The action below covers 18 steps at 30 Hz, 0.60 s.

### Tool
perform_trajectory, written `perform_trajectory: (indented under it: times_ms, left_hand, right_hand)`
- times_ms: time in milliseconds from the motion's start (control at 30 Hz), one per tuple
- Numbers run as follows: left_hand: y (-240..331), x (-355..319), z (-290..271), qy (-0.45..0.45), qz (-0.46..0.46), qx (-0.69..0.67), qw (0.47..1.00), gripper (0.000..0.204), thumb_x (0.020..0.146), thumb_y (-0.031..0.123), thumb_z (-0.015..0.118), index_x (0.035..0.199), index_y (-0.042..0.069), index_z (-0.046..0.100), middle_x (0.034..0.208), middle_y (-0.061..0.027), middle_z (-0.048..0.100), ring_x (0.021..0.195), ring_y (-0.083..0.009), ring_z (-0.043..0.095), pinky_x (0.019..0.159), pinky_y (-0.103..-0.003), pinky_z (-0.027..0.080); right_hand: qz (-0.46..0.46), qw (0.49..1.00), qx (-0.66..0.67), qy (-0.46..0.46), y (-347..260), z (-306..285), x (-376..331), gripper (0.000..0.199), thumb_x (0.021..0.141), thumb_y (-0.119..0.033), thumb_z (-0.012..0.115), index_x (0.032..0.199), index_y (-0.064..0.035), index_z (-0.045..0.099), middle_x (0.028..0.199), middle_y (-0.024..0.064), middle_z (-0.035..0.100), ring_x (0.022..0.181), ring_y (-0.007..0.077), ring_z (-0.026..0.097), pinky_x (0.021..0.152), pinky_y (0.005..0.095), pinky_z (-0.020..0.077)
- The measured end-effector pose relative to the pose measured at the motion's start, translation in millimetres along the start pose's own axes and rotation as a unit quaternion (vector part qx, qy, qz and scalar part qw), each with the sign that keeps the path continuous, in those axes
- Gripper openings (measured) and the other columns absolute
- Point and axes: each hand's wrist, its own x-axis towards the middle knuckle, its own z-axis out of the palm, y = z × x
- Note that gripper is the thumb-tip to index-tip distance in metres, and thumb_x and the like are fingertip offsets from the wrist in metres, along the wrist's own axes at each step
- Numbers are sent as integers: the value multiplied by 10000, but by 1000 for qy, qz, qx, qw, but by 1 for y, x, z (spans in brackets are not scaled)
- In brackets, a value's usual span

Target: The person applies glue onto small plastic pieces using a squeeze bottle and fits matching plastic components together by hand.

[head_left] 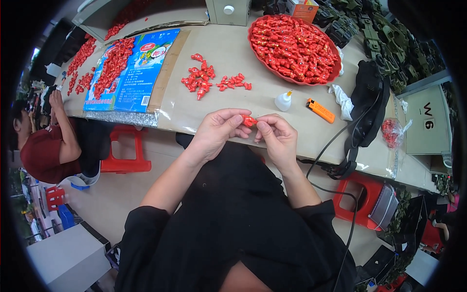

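The left hand pinches a small red piece with its fingers. The right hand has its thumb and finger bent right by the other end, but I cannot tell if they grip it too. The small red piece is up over the near edge of the bench. Farther back lie a big red heap and, to its right, a little red heap. The far red bowl is full of red pieces.

On the left is a blue sheet with lots of writing, a red oval label and a striped code at its near right corner. To the right are a white bottle and an orange tool. The pale green cabinet on the right has big dark writing. The far orange box has print too small to read
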Motion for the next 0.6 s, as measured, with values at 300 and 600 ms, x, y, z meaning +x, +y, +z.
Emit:
perform_trajectory:
  times_ms: [300,600]
  left_hand:
    - [12,3,9,-29,-9,25,999,241,867,109,466,1052,-36,516,834,-85,582,702,-121,562,657,-243,474]
    - [9,-1,14,-20,-14,106,994,263,873,91,451,1112,-3,506,765,-35,546,657,-83,501,629,-215,437]
  right_hand:
    - [33,997,65,16,-6,-7,-4,108,820,-43,539,887,40,553,780,44,541,603,66,522,536,195,455]
    - [36,999,40,7,-5,-5,-3,102,821,-40,534,887,35,557,795,49,540,606,67,522,537,191,459]
